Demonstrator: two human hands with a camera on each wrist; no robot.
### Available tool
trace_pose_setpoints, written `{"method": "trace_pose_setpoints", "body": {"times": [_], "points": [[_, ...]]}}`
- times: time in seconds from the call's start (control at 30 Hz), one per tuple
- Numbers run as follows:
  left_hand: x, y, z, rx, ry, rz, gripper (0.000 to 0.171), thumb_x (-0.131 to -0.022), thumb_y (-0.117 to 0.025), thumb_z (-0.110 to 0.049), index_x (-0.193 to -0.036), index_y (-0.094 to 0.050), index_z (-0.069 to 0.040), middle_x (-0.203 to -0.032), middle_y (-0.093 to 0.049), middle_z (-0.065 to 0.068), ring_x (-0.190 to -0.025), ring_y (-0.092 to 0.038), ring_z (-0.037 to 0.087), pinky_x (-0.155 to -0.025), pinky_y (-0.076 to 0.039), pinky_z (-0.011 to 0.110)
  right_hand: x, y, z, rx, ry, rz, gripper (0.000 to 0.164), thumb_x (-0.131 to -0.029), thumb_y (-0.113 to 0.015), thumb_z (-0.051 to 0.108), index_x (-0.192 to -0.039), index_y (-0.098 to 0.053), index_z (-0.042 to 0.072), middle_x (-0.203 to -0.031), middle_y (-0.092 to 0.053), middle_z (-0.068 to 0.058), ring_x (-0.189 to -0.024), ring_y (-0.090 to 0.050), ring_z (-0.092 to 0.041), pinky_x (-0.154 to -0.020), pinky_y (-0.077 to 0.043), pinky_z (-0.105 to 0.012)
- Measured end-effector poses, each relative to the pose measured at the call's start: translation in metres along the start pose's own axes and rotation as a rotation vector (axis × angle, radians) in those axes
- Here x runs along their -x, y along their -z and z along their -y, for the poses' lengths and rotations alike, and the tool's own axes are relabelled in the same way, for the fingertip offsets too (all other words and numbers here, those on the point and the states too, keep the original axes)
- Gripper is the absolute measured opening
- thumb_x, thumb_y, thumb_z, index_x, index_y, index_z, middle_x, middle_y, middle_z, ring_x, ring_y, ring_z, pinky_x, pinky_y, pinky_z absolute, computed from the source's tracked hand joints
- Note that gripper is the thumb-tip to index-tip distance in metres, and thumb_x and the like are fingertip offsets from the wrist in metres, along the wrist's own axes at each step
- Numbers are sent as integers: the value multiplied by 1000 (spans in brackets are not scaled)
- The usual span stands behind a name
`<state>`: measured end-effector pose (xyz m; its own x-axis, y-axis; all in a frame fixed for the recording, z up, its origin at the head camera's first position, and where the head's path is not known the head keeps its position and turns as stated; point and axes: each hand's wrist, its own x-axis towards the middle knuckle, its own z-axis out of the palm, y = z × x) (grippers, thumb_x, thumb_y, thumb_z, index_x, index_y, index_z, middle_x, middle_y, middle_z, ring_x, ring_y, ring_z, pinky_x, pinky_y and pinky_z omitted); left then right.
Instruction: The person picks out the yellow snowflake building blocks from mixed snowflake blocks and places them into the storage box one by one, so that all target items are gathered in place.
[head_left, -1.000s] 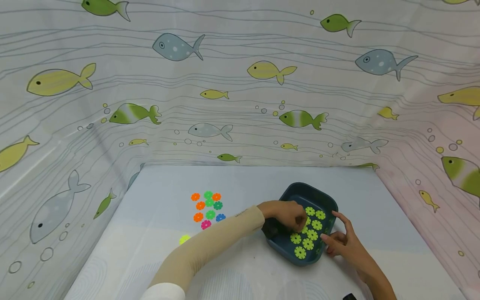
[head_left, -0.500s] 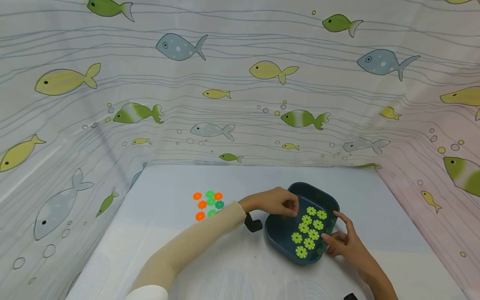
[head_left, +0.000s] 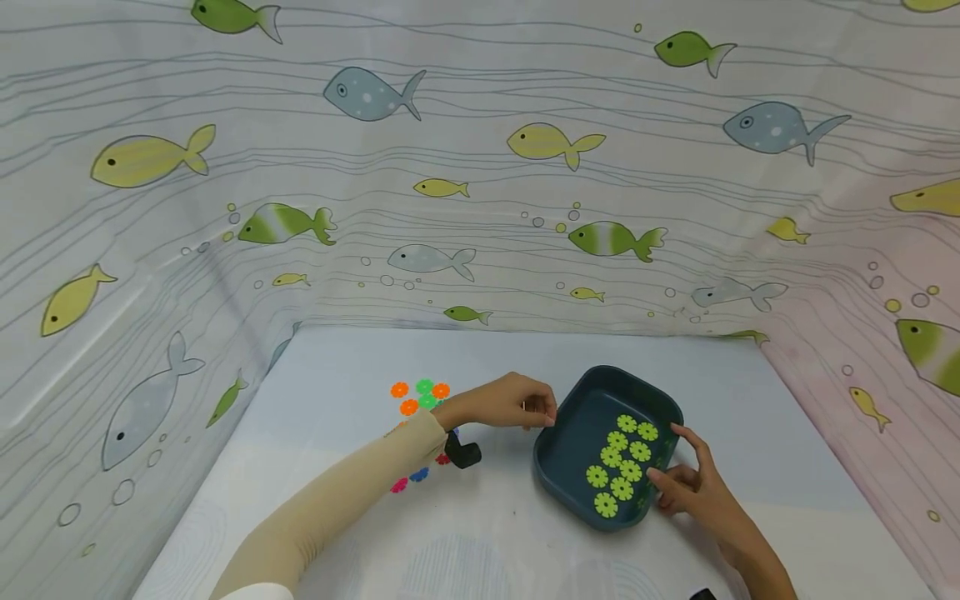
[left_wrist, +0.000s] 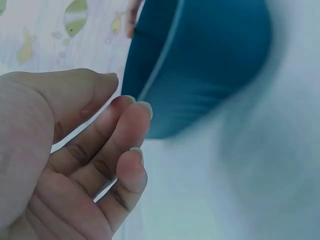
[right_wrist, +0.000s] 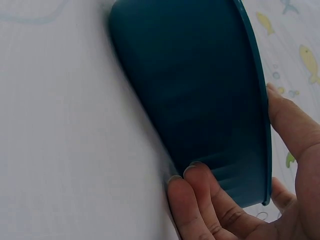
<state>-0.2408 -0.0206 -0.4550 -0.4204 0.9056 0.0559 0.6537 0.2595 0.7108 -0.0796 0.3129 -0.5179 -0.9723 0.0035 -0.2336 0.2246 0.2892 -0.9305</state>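
Note:
A dark teal plastic basin point(head_left: 562, 442) stands on the white surface at the right in the head view. Several yellow-green flower-shaped discs point(head_left: 611, 457) lie flat on its right half. My right hand point(head_left: 701, 492) holds the basin's right side. In the right wrist view the thumb lies at the rim and the fingers point(right_wrist: 200, 192) press the wall low down. My left hand point(head_left: 504, 402) hovers beside the basin's left rim, fingers loosely bent. Nothing shows between its thumb and fingertips point(left_wrist: 132, 125) in the left wrist view.
Several orange flower discs point(head_left: 408, 407), green discs point(head_left: 426, 387), blue discs point(head_left: 419, 474) and pink discs point(head_left: 399, 485) lie left of the basin, partly behind my left forearm point(head_left: 360, 475). A fish-patterned sheet point(head_left: 495, 275) walls the back and sides.
My left hand has come up out of the basin and moved left past its rim. The basin, its yellow-green discs and my right hand have stayed in place.

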Motion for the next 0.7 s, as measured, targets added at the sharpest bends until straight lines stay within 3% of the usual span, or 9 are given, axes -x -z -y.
{"method": "trace_pose_setpoints", "body": {"times": [0.1, 0.33, 0.53, 0.7], "points": [[14, 2, 4, 19, 26, -13, 4, -102, -66, -21, -103, -69, -17, -92, -72, 12, -69, -64, 12, -69, -56, 25, 0, 1, -1, -6, 3, 5, 95, -100, -70, 27, -161, 2, 40, -99, -67, -16, -83, -67, -33, -74, -59, -41], [43, 8, 16, 2, 86, -54, 4, -102, -68, -25, -102, -70, -21, -90, -69, -9, -72, -65, 11, -71, -58, 28, -1, 2, -2, 5, 4, 10, 94, -101, -69, 28, -160, 3, 41, -100, -67, -16, -82, -67, -33, -74, -59, -41], [66, 13, 21, 41, 134, -92, 5, -101, -68, -24, -104, -70, -20, -99, -71, -4, -81, -68, 15, -73, -59, 31, -1, 2, -1, 0, 2, 11, 93, -101, -69, 28, -160, 3, 40, -100, -67, -16, -81, -67, -33, -74, -59, -40], [86, 15, 30, 12, 155, -134, 15, -101, -69, -26, -111, -71, -14, -103, -69, -11, -87, -68, 14, -76, -58, 31, -2, 1, -2, -1, -2, 10, 93, -101, -69, 29, -160, 2, 41, -100, -67, -16, -81, -67, -33, -74, -59, -40]]}}
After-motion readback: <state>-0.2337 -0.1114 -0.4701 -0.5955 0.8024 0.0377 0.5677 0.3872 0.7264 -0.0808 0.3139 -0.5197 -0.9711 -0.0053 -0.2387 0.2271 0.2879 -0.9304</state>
